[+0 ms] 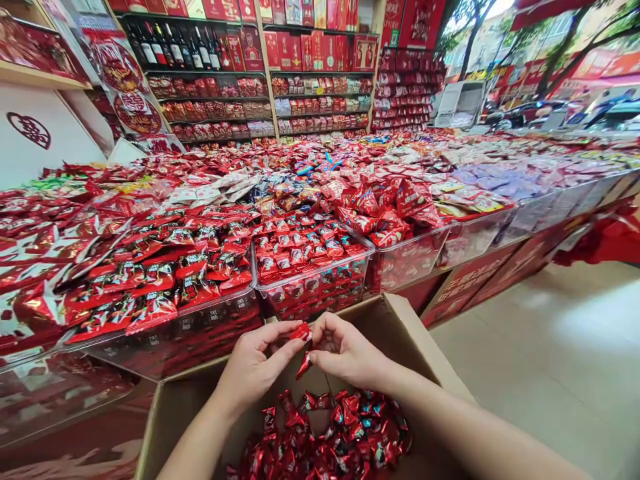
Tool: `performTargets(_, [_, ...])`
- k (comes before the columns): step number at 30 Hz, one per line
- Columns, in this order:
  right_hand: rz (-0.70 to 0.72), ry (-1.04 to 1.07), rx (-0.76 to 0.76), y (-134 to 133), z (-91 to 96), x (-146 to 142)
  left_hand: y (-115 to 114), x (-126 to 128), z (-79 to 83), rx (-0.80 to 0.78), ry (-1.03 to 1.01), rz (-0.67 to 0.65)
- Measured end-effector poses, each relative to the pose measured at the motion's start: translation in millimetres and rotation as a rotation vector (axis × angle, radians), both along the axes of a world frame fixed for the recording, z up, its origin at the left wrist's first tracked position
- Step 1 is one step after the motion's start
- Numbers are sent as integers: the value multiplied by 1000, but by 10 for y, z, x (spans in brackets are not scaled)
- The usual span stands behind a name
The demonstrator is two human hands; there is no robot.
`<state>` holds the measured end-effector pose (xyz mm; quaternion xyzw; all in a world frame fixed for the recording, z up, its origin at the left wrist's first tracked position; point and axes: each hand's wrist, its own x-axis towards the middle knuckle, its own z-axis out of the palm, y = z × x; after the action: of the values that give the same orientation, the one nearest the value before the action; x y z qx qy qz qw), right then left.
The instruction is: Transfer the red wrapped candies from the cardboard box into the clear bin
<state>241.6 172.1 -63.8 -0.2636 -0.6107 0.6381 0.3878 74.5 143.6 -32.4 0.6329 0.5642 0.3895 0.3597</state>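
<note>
Above an open cardboard box (pixel 407 320), my two hands meet close together. My left hand (pixel 260 357) pinches a red-wrapped candy (pixel 301 331) between thumb and fingers. Right beside it, my right hand (pixel 345 350) has its fingers curled, with another red-wrapped candy (pixel 303 365) sticking out under its thumb. Loose candies (pixel 325 433) in shiny red wrappers lie in the bottom of the box. Just beyond the box stands a clear plastic bin (pixel 313 273) with neat rows of small red candies.
Bins of black-and-red packets (pixel 195 280) and red pouches (pixel 400 207) flank the middle bin. Shelves with wine bottles (pixel 175 47) and red gift boxes (pixel 320 52) line the back. Tiled floor (pixel 565 333) lies at the right, with a street beyond.
</note>
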Motion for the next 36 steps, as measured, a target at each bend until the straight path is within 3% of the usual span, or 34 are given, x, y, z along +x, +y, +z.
performTargets(3, [35, -10, -64, 2, -66, 8, 5, 8, -6, 5, -64, 20])
performTargets(5, [145, -152, -99, 6, -69, 61, 9, 9, -5, 0, -96, 25])
performTargets(8, [177, -336, -20, 0, -46, 129, 10, 21, 5, -8, -120, 20])
performTargets(13, [-2, -173, -17, -24, -24, 66, -20, 28, 12, -17, -59, -11])
performTargets(19, [29, -75, -49, -44, -43, -6, -30, -12, -22, -32, -115, -5])
performTargets(23, [-134, -199, 245, -54, -42, 50, -11, -4, -2, -57, -143, 22])
performTargets(25, [-216, -257, 554, -48, -48, 88, -6, 8, 21, -67, -152, 33])
performTargets(29, [-237, -420, 1124, -28, -18, 135, -14, 7, 41, -73, -173, 18])
performTargets(33, [-309, -372, 1345, -20, 254, 174, -20, -44, -16, -26, -291, 24])
performTargets(36, [-374, -309, 1348, 107, 644, 175, -12, -75, -76, -9, -378, -6])
